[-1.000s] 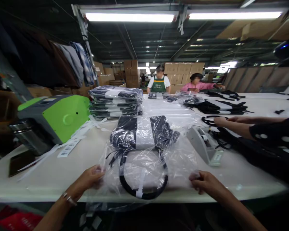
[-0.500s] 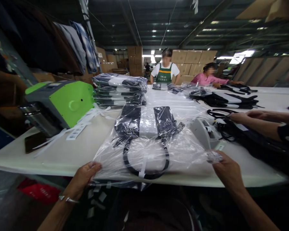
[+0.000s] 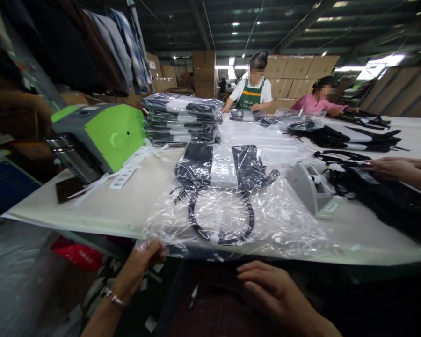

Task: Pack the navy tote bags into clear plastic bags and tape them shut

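A clear plastic bag (image 3: 277, 220) lies on the white table (image 3: 126, 206) and overhangs its near edge. Inside it is a folded black and white bag (image 3: 224, 164) with a looped black strap (image 3: 221, 220). My left hand (image 3: 142, 264) pinches the plastic bag's near left corner just below the table edge. Below the table edge, my right hand (image 3: 270, 290) is off the plastic, fingers stretched out over a dark cloth at my lap, holding nothing.
A green and grey machine (image 3: 98, 135) stands at the left with white label strips (image 3: 126, 171) beside it. A stack of packed bags (image 3: 182, 119) sits behind. A grey tape dispenser (image 3: 314, 189) is at the right, near a co-worker's hand (image 3: 389, 168). Two people work at the far end.
My right hand let go of the plastic bag's right corner and dropped below the table edge. My left hand slid lower along the near left corner. The view tilted downward.
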The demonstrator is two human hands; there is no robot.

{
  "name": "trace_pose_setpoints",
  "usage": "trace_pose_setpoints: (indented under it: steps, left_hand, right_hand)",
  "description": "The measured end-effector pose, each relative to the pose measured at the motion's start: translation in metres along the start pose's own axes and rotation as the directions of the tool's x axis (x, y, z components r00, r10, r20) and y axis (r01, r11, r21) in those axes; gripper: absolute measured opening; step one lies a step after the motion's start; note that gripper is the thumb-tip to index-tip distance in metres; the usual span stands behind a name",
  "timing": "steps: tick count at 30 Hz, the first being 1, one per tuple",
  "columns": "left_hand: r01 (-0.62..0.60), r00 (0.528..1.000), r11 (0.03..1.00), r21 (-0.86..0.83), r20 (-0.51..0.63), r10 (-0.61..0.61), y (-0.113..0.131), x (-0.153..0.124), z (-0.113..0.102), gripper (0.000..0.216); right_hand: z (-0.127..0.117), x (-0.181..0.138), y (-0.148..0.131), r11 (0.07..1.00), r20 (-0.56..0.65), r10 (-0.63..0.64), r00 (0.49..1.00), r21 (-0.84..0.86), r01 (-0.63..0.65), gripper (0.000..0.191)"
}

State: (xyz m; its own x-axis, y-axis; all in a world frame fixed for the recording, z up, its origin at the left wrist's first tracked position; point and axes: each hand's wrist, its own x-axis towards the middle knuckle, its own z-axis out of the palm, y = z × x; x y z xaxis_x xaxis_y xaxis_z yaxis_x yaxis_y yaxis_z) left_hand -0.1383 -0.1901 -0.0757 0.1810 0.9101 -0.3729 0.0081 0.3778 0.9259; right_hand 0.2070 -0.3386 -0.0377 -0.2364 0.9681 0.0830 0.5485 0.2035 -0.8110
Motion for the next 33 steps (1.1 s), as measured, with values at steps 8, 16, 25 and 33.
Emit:
trace_pose_setpoints:
  steps: [8, 16, 25, 33]
  left_hand:
    - [-0.073, 0.978, 0.985, 0.155, 0.207, 0.040, 0.001, -0.030, 0.022, 0.059]
    - [-0.494, 0.824, 0.799, 0.342, 0.478, 0.304, 0.004, -0.027, 0.090, 0.028]
    - [-0.714, 0.483, -0.080, 0.695, 0.573, 0.662, -0.009, 0.034, 0.119, 0.031]
    - [-0.766, 0.426, -0.114, 0.632, 0.633, 0.646, -0.003, 0.048, 0.113, 0.021]
  right_hand:
    - [0.060, 0.083, 0.004, 0.902, -0.184, -0.227, 0.956, -0.411, 0.135, 0.040]
    - [0.044, 0.069, 0.011, 0.825, -0.322, -0.296, 0.899, -0.560, 0.071, 0.047]
    - [0.050, 0.103, 0.022, 0.721, -0.288, -0.250, 0.924, -0.693, -0.021, 0.026]
    - [0.036, 0.111, 0.024, 0.623, -0.164, -0.332, 0.929, -0.778, 0.086, 0.008]
